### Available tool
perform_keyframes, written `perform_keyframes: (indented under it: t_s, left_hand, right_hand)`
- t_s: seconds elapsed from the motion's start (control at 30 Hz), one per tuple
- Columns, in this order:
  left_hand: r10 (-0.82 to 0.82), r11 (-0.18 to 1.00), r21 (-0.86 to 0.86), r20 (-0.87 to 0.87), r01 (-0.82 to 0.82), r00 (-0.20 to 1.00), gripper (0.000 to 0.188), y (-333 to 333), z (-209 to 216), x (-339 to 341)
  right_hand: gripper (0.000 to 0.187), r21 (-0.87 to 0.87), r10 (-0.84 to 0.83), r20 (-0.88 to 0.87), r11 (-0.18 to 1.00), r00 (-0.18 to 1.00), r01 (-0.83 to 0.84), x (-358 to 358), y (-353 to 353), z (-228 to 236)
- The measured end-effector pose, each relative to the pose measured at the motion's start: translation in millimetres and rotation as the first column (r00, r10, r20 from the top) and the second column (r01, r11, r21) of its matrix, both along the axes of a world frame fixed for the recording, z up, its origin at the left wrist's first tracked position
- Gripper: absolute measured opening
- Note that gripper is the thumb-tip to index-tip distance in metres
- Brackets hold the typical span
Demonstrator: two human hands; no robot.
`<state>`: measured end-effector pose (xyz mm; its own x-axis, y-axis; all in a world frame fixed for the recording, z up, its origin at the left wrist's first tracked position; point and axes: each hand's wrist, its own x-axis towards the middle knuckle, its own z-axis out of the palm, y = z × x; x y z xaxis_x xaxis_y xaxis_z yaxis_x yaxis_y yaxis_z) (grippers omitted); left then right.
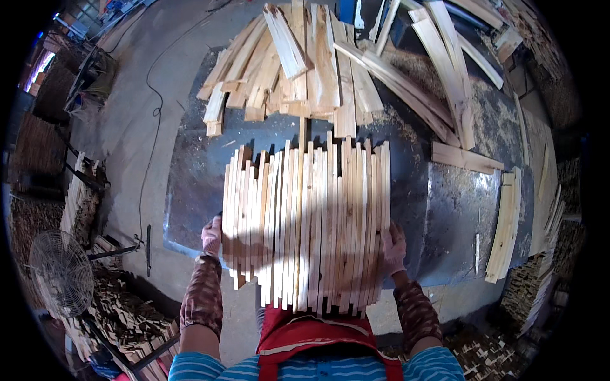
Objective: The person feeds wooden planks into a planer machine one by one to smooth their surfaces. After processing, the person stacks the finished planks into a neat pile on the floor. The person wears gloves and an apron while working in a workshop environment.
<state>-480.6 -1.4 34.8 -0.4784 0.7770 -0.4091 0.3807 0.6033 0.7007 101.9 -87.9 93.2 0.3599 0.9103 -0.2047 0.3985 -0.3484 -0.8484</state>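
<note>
A wide row of narrow wooden slats (308, 222) stands on edge, packed side by side, with uneven ends at both front and back. It lies on a dark metal tabletop (194, 162) and its near ends overhang the front edge toward my red apron. My left hand (211, 236), in a pinkish work glove, presses on the row's left side. Against the right side rests my right hand (394, 246), gloved the same way. Both hands squeeze the row between them; the fingertips are partly hidden by the outer slats.
Loose boards (286, 70) are heaped at the table's far side. Longer boards (448, 70) lie at the far right, and a few curved strips (504, 225) on the right edge. Sawdust is scattered about. On the floor at left stand a wire-cage fan (61, 273) and stacked wood (127, 311).
</note>
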Motion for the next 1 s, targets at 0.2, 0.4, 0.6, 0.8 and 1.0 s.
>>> perform_keyframes:
  t_s: [0.2, 0.4, 0.6, 0.8, 1.0]
  left_hand:
    - [-0.1, 0.963, 0.27, 0.375, -0.006, 0.922, 0.042, 3, -5, 42]
    - [0.108, 0.988, -0.151, 0.847, 0.04, 0.52, 0.087, 4, 96, 89]
    - [0.058, 0.984, -0.141, 0.826, 0.107, 0.561, 0.093, -34, 103, 56]
    - [0.052, 0.993, -0.098, 0.861, 0.065, 0.506, 0.077, -147, 66, -18]
    - [0.098, 0.973, -0.185, 0.874, 0.139, 0.475, 0.07, -156, 15, -50]
  right_hand:
    - [0.059, -0.122, -0.268, -0.631, 0.961, 0.728, 0.248, -17, -2, -12]
    - [0.064, -0.135, -0.248, -0.625, 0.968, 0.74, 0.211, -15, -15, -25]
    - [0.057, -0.15, -0.277, -0.779, 0.954, 0.563, 0.261, -54, -91, -33]
    - [0.048, -0.325, -0.438, -0.819, 0.887, 0.371, 0.329, -124, -234, 10]
    - [0.06, -0.416, -0.478, -0.765, 0.878, 0.431, 0.236, -107, -258, -24]
